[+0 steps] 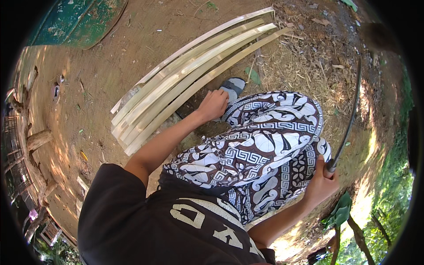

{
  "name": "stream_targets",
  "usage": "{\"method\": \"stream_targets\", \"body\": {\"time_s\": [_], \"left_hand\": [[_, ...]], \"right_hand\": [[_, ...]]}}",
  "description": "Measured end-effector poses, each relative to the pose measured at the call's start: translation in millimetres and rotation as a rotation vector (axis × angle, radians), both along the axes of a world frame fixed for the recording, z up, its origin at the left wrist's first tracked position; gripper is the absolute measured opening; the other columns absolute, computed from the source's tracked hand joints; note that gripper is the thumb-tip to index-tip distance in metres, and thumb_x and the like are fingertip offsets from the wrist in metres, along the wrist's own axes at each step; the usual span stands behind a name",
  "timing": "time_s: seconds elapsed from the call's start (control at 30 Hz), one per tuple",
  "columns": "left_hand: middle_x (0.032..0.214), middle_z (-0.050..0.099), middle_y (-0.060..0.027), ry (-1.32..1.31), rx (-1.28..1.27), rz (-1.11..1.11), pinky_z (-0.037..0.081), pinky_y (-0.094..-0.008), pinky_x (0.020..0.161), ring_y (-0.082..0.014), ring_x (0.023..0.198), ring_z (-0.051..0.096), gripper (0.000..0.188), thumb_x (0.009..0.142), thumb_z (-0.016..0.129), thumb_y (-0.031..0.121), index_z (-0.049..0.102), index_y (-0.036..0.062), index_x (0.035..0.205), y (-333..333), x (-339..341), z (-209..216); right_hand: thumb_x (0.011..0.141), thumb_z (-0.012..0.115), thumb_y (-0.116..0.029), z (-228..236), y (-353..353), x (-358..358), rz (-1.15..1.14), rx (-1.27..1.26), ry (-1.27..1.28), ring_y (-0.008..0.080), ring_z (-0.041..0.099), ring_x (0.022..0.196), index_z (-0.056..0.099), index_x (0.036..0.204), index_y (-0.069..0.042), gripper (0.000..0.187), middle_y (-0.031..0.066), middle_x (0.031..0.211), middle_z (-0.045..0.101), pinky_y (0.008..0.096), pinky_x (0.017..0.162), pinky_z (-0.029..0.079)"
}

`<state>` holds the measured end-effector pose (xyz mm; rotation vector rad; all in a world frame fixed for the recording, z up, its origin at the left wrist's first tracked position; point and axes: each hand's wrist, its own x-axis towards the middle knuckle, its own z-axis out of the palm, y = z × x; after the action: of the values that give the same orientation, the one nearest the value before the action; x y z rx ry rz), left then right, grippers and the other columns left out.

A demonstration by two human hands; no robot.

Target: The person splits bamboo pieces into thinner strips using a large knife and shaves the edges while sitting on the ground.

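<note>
My right hand (321, 186) is wrapped round the handle of a machete (354, 99), beside my right knee. Its long dark blade, seen nearly edge-on, points forward and away from me. My left hand (213, 105) is down by my foot, next to a grey shoe (235, 84) and the cuff of my patterned trousers (269, 121). Its fingers are curled; whatever they grip, if anything, is hidden under the hand. Just beyond that hand lies a row of long pale split bamboo strips (176, 73), side by side on the ground.
Brown bare earth (110, 66) surrounds me, strewn with shavings (322, 75) beyond my knees. A worn green metal object (79, 20) stands at the far left. Logs and branches (37, 141) lie along the left edge. Large green leaves (339, 211) and sticks are at the lower right.
</note>
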<state>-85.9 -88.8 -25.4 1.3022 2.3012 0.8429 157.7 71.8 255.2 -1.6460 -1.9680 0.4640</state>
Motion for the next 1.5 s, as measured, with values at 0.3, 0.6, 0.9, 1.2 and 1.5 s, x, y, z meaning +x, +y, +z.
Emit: {"method": "stream_targets", "body": {"time_s": [0.3,0.6,0.9,1.2,1.5], "left_hand": [[0.104,0.066,-0.0203,0.039,-0.462,0.092,0.050,-0.0488,0.084,-0.0389,0.100,0.064,0.022,0.087,0.060,0.017,0.060,0.0021,0.103,-33.7,17.7,-51.3],[0.132,0.061,-0.0189,-0.297,-1.270,0.074,0.049,-0.0408,0.098,-0.0296,0.125,0.058,0.047,0.084,0.067,0.026,0.065,0.0020,0.125,-45.2,-10.9,-101.3],[0.126,0.057,-0.0076,0.405,-1.080,1.054,0.046,-0.0421,0.098,-0.0279,0.110,0.059,0.037,0.101,0.040,0.018,0.054,0.0057,0.132,-46.9,13.0,-172.7],[0.134,0.057,-0.0089,0.286,-1.108,1.982,0.046,-0.0400,0.098,-0.0254,0.113,0.059,0.037,0.099,0.046,0.022,0.057,0.0079,0.131,-61.8,-19.2,-261.9],[0.133,0.058,-0.0111,-0.407,-1.445,0.928,0.046,-0.0409,0.097,-0.0277,0.114,0.059,0.038,0.096,0.047,0.023,0.059,0.0080,0.128,-92.7,-13.7,-246.9]], "right_hand": [[0.083,0.076,-0.023,-2.9,49.6,-37.7,0.122,0.162,-0.174,0.0094,0.035,0.053,0.056,0.067,0.001,0.036,0.0010,0.053,0.045,0.0312,0.050,0.028],[0.074,0.070,-0.032,-30.4,67.0,-34.0,0.067,0.099,-0.554,0.0367,0.062,0.065,0.067,0.078,-0.009,0.024,0.0138,0.068,0.065,0.0471,0.060,0.044],[0.078,0.072,-0.047,-39.5,73.3,-9.8,0.014,0.129,-0.633,0.0362,0.065,0.071,0.069,0.081,-0.014,0.033,0.0120,0.073,0.068,0.0484,0.062,0.047],[0.080,0.072,-0.047,-40.3,78.2,-7.5,0.057,0.099,-0.607,0.0362,0.065,0.069,0.070,0.084,-0.016,0.032,0.0115,0.070,0.067,0.0478,0.063,0.047],[0.076,0.070,-0.032,-37.2,75.8,-12.1,0.092,0.161,-0.570,0.0374,0.063,0.066,0.066,0.078,-0.015,0.017,0.0104,0.066,0.065,0.0480,0.057,0.045]]}}
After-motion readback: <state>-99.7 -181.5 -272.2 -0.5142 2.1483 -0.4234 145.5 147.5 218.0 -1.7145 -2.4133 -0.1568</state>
